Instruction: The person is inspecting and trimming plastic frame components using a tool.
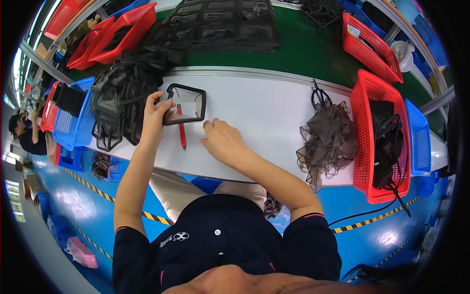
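My left hand (pixel 155 113) grips the left edge of a black rectangular frame piece (pixel 188 104) that lies on the white table (pixel 259 112). A red pen (pixel 181 128) rests on the table, its upper end under the frame. My right hand (pixel 223 140) lies palm down on the table just right of the pen, fingers loosely curled, holding nothing. A heap of black frame pieces (pixel 122 88) sits directly left of my left hand.
A pile of dark mesh scraps (pixel 329 139) with black scissors (pixel 318 96) lies at the right. A red basket (pixel 378 137) with black parts and a blue basket (pixel 419 139) stand beyond it. Red baskets (pixel 117 34) and stacked black trays (pixel 225 24) sit on the green belt behind. Another person (pixel 24 134) sits far left.
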Action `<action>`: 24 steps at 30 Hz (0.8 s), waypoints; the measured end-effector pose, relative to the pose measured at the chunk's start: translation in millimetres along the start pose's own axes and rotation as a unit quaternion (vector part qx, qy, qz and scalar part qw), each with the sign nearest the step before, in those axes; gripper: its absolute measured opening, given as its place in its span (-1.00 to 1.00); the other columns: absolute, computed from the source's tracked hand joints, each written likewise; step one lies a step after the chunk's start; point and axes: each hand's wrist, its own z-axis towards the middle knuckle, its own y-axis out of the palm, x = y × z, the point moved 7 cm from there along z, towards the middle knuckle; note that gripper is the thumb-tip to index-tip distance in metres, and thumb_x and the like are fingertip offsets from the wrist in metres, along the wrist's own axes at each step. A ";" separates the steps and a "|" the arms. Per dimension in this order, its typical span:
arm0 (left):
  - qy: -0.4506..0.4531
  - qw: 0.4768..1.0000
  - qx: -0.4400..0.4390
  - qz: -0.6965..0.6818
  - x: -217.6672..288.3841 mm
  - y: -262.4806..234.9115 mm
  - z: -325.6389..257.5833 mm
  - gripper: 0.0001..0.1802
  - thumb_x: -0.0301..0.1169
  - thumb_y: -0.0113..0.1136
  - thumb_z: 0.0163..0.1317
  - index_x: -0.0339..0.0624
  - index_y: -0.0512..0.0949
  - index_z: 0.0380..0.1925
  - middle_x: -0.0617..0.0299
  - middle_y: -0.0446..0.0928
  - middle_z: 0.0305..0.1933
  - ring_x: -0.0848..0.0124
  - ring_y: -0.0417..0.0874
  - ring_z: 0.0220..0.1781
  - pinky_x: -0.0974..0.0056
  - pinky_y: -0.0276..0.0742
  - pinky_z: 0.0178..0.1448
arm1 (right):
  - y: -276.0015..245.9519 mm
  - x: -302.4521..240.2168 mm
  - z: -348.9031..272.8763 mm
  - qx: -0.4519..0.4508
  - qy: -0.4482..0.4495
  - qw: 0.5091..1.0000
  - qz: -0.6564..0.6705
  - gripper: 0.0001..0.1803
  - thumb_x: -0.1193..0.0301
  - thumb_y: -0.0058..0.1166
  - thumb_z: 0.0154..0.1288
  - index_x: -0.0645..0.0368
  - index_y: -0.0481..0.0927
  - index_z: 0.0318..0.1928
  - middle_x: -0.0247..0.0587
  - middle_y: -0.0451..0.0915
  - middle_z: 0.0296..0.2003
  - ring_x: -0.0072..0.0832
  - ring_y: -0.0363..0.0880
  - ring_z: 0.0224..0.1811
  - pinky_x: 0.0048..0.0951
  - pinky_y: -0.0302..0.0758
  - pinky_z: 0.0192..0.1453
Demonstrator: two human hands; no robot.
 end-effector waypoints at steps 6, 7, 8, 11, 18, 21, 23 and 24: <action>0.098 0.994 -0.032 0.028 60.6 42.4 -4.2 -0.49 -0.47 0.11 0.20 -0.13 0.17 0.12 0.22 0.42 -0.27 0.56 0.46 -0.41 0.46 0.48 -0.34 | 40.3 -31.9 70.5 0.106 0.058 0.992 -0.035 -0.73 0.42 0.01 0.16 0.30 0.41 -0.16 -0.01 0.50 -0.32 -0.17 0.55 -0.26 -0.26 0.54 -0.24; 0.096 0.995 -0.033 0.003 59.8 43.3 -7.4 -0.46 -0.47 0.11 0.20 -0.13 0.15 0.15 0.22 0.43 -0.28 0.56 0.47 -0.40 0.46 0.49 -0.34 | 41.1 -26.2 70.3 0.061 0.075 0.995 -0.037 -0.74 0.42 -0.01 0.17 0.28 0.41 -0.16 0.00 0.51 -0.31 -0.17 0.56 -0.25 -0.25 0.54 -0.23; 0.092 0.995 -0.035 -0.021 58.0 45.2 -12.0 -0.43 -0.47 0.11 0.20 -0.12 0.13 0.18 0.22 0.43 -0.29 0.55 0.48 -0.39 0.46 0.49 -0.33 | 38.6 -16.6 65.6 0.017 0.094 0.995 -0.039 -0.75 0.42 -0.03 0.18 0.27 0.41 -0.15 0.01 0.52 -0.30 -0.16 0.57 -0.23 -0.24 0.53 -0.22; 0.067 0.993 -0.044 -0.092 33.2 31.9 -28.4 -0.25 -0.53 0.11 0.18 -0.13 -0.04 0.31 0.20 0.46 -0.34 0.51 0.51 -0.38 0.44 0.53 -0.32 | 11.2 21.2 37.9 -0.049 0.148 0.984 -0.083 -0.80 0.47 -0.08 0.18 0.24 0.41 -0.16 0.05 0.56 -0.28 -0.12 0.60 -0.24 -0.19 0.53 -0.20; -0.147 0.972 -0.181 0.014 -61.0 31.0 -76.7 -0.39 -0.44 0.14 0.17 -0.25 0.17 0.21 0.19 0.50 -0.31 0.44 0.57 -0.26 0.35 0.49 -0.17 | -82.4 130.0 -40.7 0.069 0.250 0.963 -0.070 -0.79 0.47 -0.10 0.15 0.33 0.41 -0.21 0.06 0.59 -0.43 -0.18 0.59 -0.39 -0.22 0.50 -0.28; -0.160 0.977 -0.140 0.010 -62.5 27.9 -68.4 -0.57 -0.19 0.02 0.28 -0.28 0.40 0.01 0.20 0.52 -0.24 0.44 0.56 -0.13 0.36 0.47 -0.10 | -96.4 121.8 -40.7 0.177 0.238 0.941 0.163 -0.81 0.43 -0.05 0.15 0.28 0.45 -0.25 -0.07 0.57 -0.50 -0.32 0.55 -0.48 -0.36 0.46 -0.35; -0.189 0.974 -0.119 -0.032 -63.1 24.6 -59.2 -0.54 -0.11 -0.03 0.31 -0.27 0.43 -0.02 0.17 0.53 -0.20 0.43 0.56 -0.11 0.37 0.46 -0.09 | -83.8 116.7 -38.7 0.235 0.228 0.896 0.300 -0.84 0.42 -0.02 0.14 0.23 0.47 -0.28 -0.14 0.55 -0.56 -0.40 0.51 -0.53 -0.44 0.43 -0.39; -0.173 0.978 -0.115 -0.033 -65.2 23.1 -53.3 -0.52 -0.05 -0.09 0.32 -0.26 0.47 -0.06 0.14 0.55 -0.19 0.39 0.59 -0.15 0.38 0.48 -0.14 | -73.5 112.7 -34.6 0.223 0.218 0.902 0.298 -0.89 0.47 -0.01 0.14 0.22 0.46 -0.31 -0.18 0.53 -0.53 -0.48 0.50 -0.53 -0.48 0.42 -0.41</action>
